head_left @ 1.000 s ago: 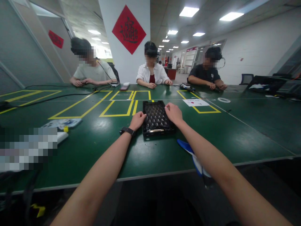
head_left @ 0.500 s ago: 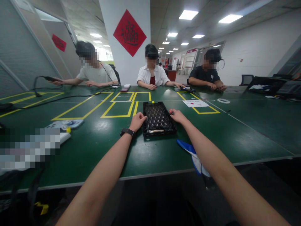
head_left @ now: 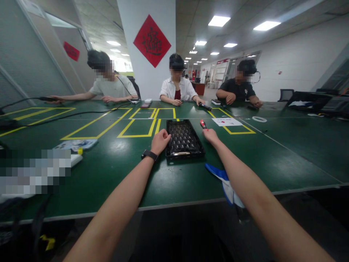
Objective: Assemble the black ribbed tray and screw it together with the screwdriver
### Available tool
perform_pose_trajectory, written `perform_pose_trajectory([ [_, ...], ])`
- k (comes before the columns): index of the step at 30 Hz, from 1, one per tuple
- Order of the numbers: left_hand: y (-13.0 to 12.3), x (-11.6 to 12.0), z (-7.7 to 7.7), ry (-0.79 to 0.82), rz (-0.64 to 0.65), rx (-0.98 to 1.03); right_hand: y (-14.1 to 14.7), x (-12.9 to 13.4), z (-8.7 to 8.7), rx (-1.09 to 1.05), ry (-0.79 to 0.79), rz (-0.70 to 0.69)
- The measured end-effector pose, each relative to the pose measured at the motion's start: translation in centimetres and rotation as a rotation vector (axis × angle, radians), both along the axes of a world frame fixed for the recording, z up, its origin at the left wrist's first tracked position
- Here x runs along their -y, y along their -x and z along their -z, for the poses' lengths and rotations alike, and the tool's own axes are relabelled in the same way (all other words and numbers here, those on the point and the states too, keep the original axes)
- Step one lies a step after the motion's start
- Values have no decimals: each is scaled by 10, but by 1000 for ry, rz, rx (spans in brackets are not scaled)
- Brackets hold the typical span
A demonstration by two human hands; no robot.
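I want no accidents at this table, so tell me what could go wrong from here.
The blue-and-white cloth item droops over the near edge of the table, by the right forearm; a brush could drop it. Only the left hand is at the black tray, so it might slide if bumped. The red-and-black tool in the right hand could knock its rim.
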State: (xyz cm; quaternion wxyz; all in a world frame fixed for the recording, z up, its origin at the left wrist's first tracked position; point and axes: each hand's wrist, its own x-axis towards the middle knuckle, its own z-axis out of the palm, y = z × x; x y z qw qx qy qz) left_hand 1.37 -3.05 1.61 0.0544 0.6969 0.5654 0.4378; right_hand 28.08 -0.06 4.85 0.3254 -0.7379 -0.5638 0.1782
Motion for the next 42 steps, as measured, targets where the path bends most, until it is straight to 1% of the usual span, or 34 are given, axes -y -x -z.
perform_pose_trajectory([
  [2,-3,5,-5,-39,-24,-39,14,4,-12,-146,-93,-25],
  [4,-6,12,-11,-87,-28,-71,36,14,-23,-660,-362,-16],
  [5,-8,16,-15,-115,-18,-88,49,21,-26,-844,-467,-48],
  [6,-10,21,-19,-139,0,-106,62,29,-26,-970,-536,-85],
  [7,-13,25,-22,-157,27,-123,76,37,-25,-1040,-560,-122],
  [9,-19,33,-28,-166,94,-146,99,51,-16,-1073,-505,-221],
  [11,-24,38,-32,-113,175,-162,114,60,-3,-1092,-413,-312],
  [13,-28,41,-32,-40,252,-167,120,62,6,-1149,-409,-353],
  [15,-31,39,-30,26,314,-128,120,60,11,-1191,-432,-379],
  [21,-29,28,-21,147,477,182,113,53,10,-1248,-442,-410],
  [25,-26,24,-18,269,586,354,112,51,10,-1346,-375,-501],
  [28,-24,23,-18,340,631,442,111,51,10,-1353,-360,-555],
  [33,-18,20,-22,396,674,487,112,57,8,-1283,-441,-592],
  [39,-11,20,-25,491,801,416,111,62,5,-1202,-475,-664],
  [42,-12,17,-23,491,811,409,110,60,6,-1185,-474,-669],
])
